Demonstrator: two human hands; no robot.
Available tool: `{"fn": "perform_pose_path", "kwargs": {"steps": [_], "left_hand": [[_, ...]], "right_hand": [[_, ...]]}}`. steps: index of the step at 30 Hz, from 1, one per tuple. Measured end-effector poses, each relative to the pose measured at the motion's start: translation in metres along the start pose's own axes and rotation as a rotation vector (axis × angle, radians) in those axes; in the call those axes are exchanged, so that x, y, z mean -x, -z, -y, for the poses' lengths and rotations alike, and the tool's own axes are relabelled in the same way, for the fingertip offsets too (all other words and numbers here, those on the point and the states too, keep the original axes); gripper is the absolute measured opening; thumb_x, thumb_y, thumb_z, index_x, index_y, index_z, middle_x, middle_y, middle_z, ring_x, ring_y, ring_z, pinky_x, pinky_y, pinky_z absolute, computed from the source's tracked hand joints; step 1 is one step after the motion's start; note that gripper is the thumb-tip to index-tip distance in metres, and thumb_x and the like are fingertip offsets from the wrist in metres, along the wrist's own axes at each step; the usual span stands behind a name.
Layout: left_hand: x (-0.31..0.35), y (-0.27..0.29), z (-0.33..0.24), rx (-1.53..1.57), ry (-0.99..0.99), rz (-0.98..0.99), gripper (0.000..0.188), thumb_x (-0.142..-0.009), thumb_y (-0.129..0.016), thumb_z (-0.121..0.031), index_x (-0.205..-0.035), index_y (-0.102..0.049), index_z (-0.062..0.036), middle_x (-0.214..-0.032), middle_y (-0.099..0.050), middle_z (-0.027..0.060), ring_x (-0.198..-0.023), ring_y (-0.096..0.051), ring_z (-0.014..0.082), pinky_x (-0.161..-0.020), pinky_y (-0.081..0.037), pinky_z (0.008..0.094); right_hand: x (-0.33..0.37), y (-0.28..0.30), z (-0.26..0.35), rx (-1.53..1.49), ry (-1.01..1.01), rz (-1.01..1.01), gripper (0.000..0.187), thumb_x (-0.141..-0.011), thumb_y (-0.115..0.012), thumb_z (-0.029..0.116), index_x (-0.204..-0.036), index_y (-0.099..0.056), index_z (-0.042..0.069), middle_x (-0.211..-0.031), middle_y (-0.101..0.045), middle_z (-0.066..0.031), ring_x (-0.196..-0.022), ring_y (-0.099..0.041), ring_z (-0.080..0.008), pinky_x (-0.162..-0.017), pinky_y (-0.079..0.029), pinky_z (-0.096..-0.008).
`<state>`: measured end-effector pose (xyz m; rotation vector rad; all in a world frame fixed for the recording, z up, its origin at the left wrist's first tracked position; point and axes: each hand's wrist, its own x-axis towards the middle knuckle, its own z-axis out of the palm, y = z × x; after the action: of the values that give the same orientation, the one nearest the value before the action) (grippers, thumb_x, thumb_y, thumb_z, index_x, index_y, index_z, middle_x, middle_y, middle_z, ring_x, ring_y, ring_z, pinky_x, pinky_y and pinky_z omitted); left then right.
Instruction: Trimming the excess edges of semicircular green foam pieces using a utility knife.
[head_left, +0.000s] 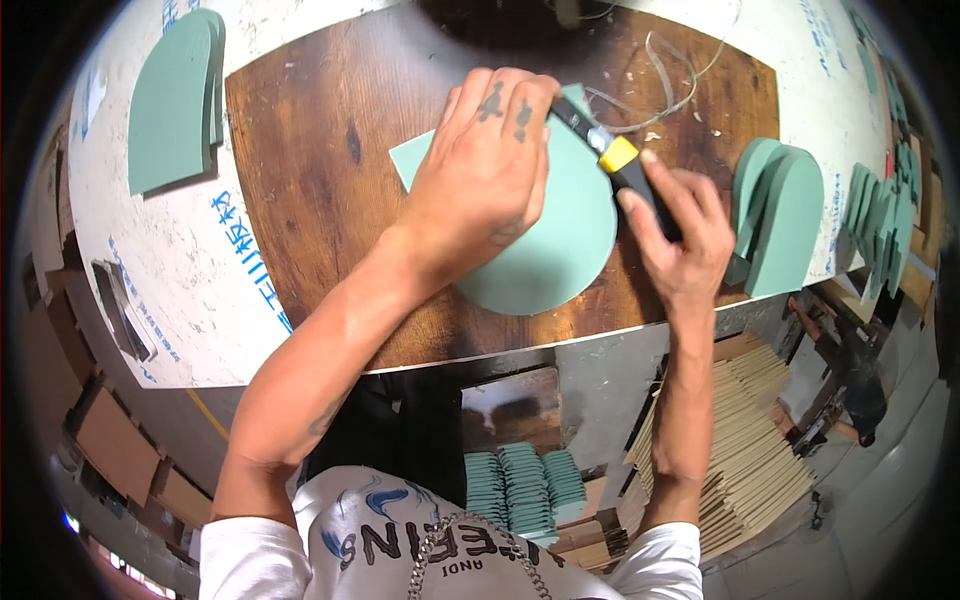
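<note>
A pale green, rounded flat piece [545,265] lies on the brown wood-grain board, its curved end toward me and a straight corner at the far left. My left hand [490,165] is curled over its far part, knuckles up, gripping or pressing it; the fingertips are hidden. In my right hand [685,235] is a utility knife [622,160] with a black handle and a yellow band. Its front end points to the far left and reaches the left hand's fingers, above the green piece's far right corner. The blade tip cannot be made out.
The wood-grain board [310,150] rests on a white printed table [195,250]. Similar green pieces [170,110] lie at the left, and several stand at the right [785,225]. Thin clear strips [665,85] curl at the far right. Below are green stacks [525,490] and tan panels [740,440].
</note>
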<state>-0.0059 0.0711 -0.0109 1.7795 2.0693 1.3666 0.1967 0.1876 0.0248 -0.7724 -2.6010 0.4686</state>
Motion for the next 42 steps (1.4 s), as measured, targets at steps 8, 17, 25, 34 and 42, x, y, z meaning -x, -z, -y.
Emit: {"fn": "perform_pose_path", "kwargs": {"steps": [8,17,25,34,42], "left_hand": [[0.019,0.011,-0.023,-0.364,0.189,0.143,0.03,-0.096,-0.066,-0.027,-0.106,-0.06,0.0004,-0.104,-0.054,0.0174,-0.096,-0.05,0.035,-0.084,-0.039,0.0485],[0.016,0.009,-0.022,-0.374,0.129,0.167,0.024,-0.093,-0.071,-0.018,-0.109,-0.062,-0.0021,-0.105,-0.058,0.0143,-0.095,-0.053,0.0308,-0.085,-0.042,0.0437],[0.017,0.009,-0.018,-0.34,0.09,0.16,0.024,-0.094,-0.07,-0.022,-0.103,-0.061,-0.0011,-0.102,-0.054,0.0162,-0.096,-0.05,0.0329,-0.082,-0.04,0.0462],[0.021,0.004,-0.028,-0.317,0.053,0.214,0.02,-0.095,-0.067,-0.02,-0.109,-0.063,-0.0063,-0.102,-0.054,0.0143,-0.096,-0.05,0.0321,-0.082,-0.04,0.0456],[0.029,0.012,-0.026,-0.303,-0.136,0.353,0.053,-0.092,-0.071,-0.042,-0.143,-0.058,-0.0426,-0.153,-0.048,0.0117,-0.139,-0.041,0.0339,-0.116,-0.032,0.0493]], "right_hand": [[0.078,0.009,0.025,-0.036,-0.222,-0.085,0.047,-0.075,-0.089,0.017,-0.119,-0.076,0.007,-0.092,-0.067,-0.0104,-0.074,-0.068,-0.0215,-0.061,-0.056,-0.0339],[0.054,0.0,0.022,-0.002,-0.201,-0.122,0.043,-0.077,-0.087,0.021,-0.117,-0.077,0.009,-0.088,-0.066,-0.0088,-0.067,-0.065,-0.0199,-0.056,-0.053,-0.033],[0.032,-0.01,0.019,-0.017,-0.161,-0.155,0.041,-0.078,-0.087,0.023,-0.116,-0.077,0.01,-0.088,-0.066,-0.0079,-0.067,-0.065,-0.02,-0.056,-0.054,-0.0332],[-0.015,-0.011,-0.013,-0.028,-0.239,-0.275,0.035,-0.087,-0.081,0.028,-0.117,-0.077,0.011,-0.083,-0.066,-0.0091,-0.071,-0.067,-0.0203,-0.063,-0.052,-0.0337],[0.155,0.02,0.07,-1.199,-0.852,-0.442,0.063,-0.1,-0.059,0.05,-0.129,-0.056,-0.006,-0.086,-0.059,-0.0058,-0.067,-0.054,-0.011,-0.057,-0.039,-0.0245]]}}
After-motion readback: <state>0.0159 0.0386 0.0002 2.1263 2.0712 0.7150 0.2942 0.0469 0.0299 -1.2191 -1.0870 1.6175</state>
